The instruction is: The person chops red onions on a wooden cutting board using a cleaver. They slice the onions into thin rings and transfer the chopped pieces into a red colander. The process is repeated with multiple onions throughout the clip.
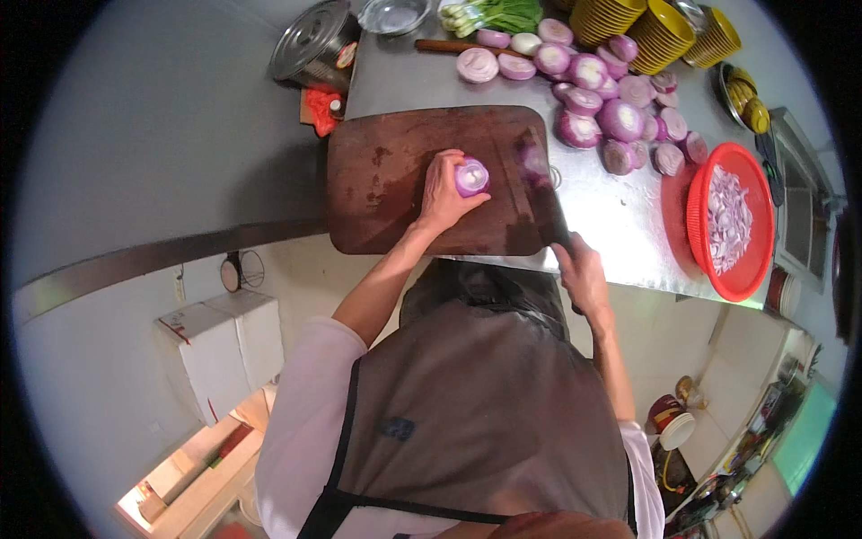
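Observation:
My left hand (447, 193) grips a peeled red onion (472, 177) near the middle of a dark wooden cutting board (377, 162). Its cut end faces up. At the board's right edge my right hand (584, 275) is closed round the handle of a large knife (553, 214). The broad blade lies over the board's right side, apart from the onion; its outline is partly hard to make out. Peeled and halved red onions (621, 120) are heaped on the steel table beyond the board. To the right, a red plastic colander (700, 252) holds sliced onion (728, 222).
Stacked yellow bowls (663, 40), green vegetables (505, 15), a glass bowl (394, 15) and a wooden rod (451, 46) stand or lie at the back. A lidded metal pot (313, 47) is at back left. A metal bowl (734, 108) with yellowish produce sits at back right.

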A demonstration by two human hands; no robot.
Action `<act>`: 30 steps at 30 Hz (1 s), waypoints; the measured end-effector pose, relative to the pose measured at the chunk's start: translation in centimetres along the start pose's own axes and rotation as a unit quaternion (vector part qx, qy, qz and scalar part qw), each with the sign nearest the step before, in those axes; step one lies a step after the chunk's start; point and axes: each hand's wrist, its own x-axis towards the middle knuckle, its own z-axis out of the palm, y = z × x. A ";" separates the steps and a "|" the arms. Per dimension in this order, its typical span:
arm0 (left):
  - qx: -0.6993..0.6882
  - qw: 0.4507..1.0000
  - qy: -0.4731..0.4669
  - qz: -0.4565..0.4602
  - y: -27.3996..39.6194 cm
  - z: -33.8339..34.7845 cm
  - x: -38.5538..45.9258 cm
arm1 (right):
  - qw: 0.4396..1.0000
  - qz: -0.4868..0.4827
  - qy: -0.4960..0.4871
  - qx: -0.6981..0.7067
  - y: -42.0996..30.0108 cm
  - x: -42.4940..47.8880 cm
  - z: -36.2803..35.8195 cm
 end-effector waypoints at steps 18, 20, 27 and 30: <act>0.041 0.975 -0.199 0.085 1.0 -7.1 2.7 | 0.937 -0.241 -0.005 -0.253 -3.8 7.8 3.0; 0.050 0.970 -0.219 0.088 0.9 -7.1 3.4 | 0.931 -0.259 -0.012 -0.258 -5.2 7.4 2.9; 0.035 0.971 -0.216 0.093 0.5 -6.7 3.4 | 0.922 -0.262 0.000 -0.285 -3.6 7.9 5.2; 0.019 0.975 -0.211 0.069 0.9 -6.6 3.1 | 0.906 -0.283 0.012 -0.316 -3.0 8.9 6.0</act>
